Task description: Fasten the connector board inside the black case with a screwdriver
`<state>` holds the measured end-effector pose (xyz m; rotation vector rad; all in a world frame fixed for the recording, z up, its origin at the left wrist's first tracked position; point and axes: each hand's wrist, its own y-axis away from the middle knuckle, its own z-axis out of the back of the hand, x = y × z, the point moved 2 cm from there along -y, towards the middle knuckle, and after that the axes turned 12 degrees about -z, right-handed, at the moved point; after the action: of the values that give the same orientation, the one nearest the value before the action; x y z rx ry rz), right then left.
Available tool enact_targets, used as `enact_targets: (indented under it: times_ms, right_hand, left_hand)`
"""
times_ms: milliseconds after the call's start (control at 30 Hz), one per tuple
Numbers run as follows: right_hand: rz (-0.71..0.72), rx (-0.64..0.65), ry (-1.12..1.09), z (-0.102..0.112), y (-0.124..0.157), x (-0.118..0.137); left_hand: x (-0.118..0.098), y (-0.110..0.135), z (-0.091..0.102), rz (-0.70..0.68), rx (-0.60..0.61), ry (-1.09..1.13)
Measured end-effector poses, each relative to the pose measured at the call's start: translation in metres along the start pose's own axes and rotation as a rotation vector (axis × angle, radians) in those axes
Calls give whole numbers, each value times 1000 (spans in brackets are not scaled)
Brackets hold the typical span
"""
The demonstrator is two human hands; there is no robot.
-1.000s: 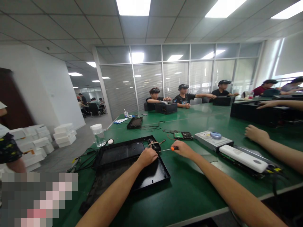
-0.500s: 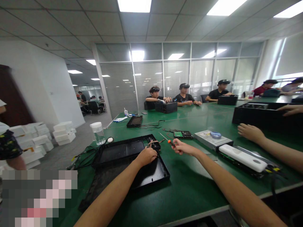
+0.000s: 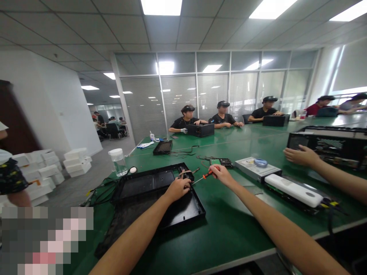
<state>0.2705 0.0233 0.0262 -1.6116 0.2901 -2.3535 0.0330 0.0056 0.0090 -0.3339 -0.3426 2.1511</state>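
Note:
My right hand [image 3: 222, 175] is closed round the red and black handle of a screwdriver [image 3: 207, 175]. Its shaft slants down to the left, with the tip close beside the fingers of my left hand [image 3: 178, 188]. That left hand is closed at the right side of a black case panel [image 3: 149, 182]; what its fingers pinch is hidden. Just beyond the fingers, a bundle of thin wires [image 3: 185, 172] lies over the panel's corner. A second black panel [image 3: 183, 212] lies under my left wrist, nearer to me.
A small drive with a green board [image 3: 225, 162], a grey optical drive [image 3: 255, 170] with a blue roll [image 3: 260, 163] on it, and a white cover [image 3: 292, 190] lie rightward. A co-worker's hand [image 3: 302, 156] holds a black case [image 3: 329, 145]. A water bottle [image 3: 117, 162] stands left.
My right hand has swung the screwdriver from pointing up and left to pointing down, bringing its tip near my left fingers. The co-worker at right has tipped the black case.

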Motion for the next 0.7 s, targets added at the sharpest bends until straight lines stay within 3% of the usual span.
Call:
enact_targets:
  times_ms: [167, 433, 567, 700]
  right_hand:
    - [-25, 94, 48, -12, 2, -1]
    - [3, 100, 162, -13, 6, 3]
    - [67, 5, 437, -11, 9, 24]
    - [122, -23, 867, -17, 10, 70]
  left_hand:
    - [4, 1, -2, -18, 12, -43]
    - [5, 0, -3, -48, 5, -58]
    - [6, -1, -4, -73, 11, -69]
    - [5, -1, -4, -73, -3, -59]
